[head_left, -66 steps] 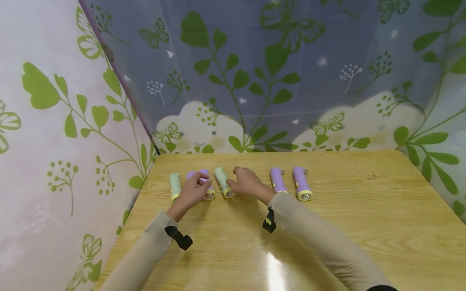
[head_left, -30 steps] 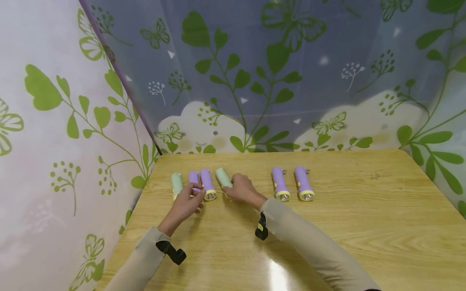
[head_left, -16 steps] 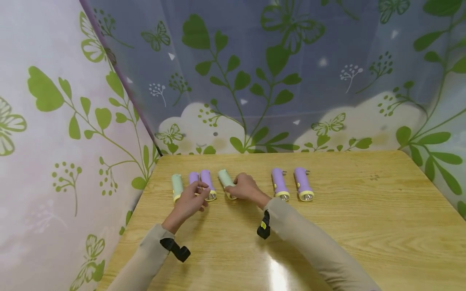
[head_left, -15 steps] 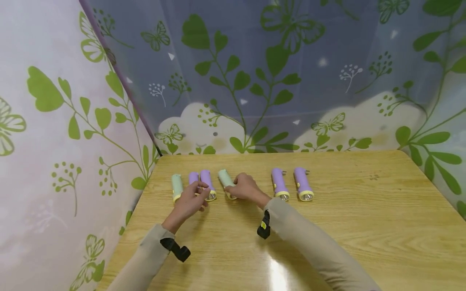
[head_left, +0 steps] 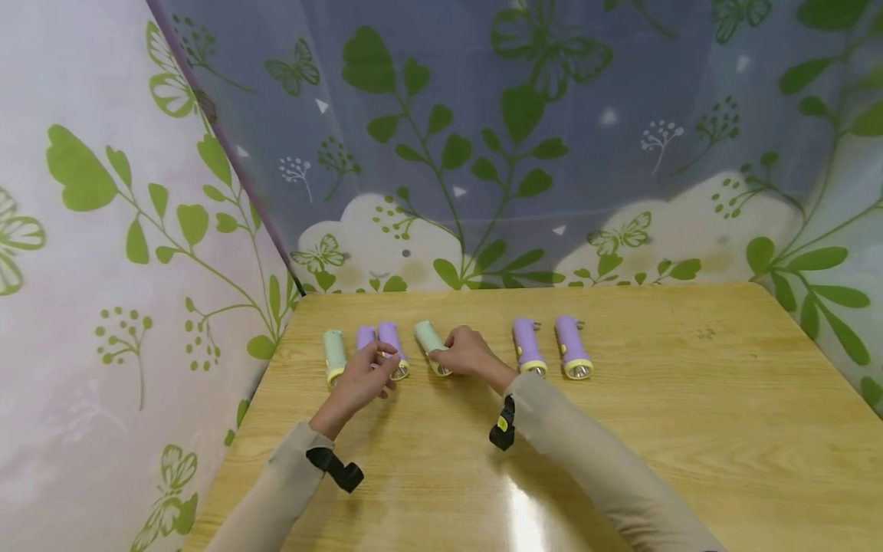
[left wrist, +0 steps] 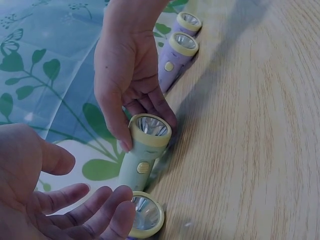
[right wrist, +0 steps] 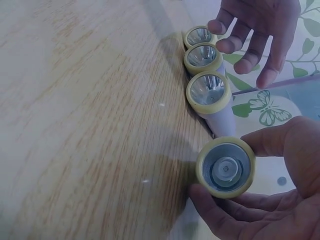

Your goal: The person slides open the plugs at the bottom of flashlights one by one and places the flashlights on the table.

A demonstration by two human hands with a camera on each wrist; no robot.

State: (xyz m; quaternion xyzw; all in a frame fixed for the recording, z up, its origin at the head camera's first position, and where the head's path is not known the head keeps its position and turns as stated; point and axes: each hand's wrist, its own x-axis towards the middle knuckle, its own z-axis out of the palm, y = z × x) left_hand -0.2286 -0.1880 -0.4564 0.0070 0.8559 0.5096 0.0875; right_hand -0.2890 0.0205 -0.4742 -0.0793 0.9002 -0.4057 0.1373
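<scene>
Between fingers [right wrist: 212, 209], flashlight [head_left: 428, 340] aslant, lens [right wrist: 226, 169] nearward

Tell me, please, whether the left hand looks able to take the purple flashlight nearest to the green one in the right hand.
Probably yes: the left hand looks empty and is close to that purple flashlight, with nothing seen between them. The right hand grips only the green flashlight.
</scene>
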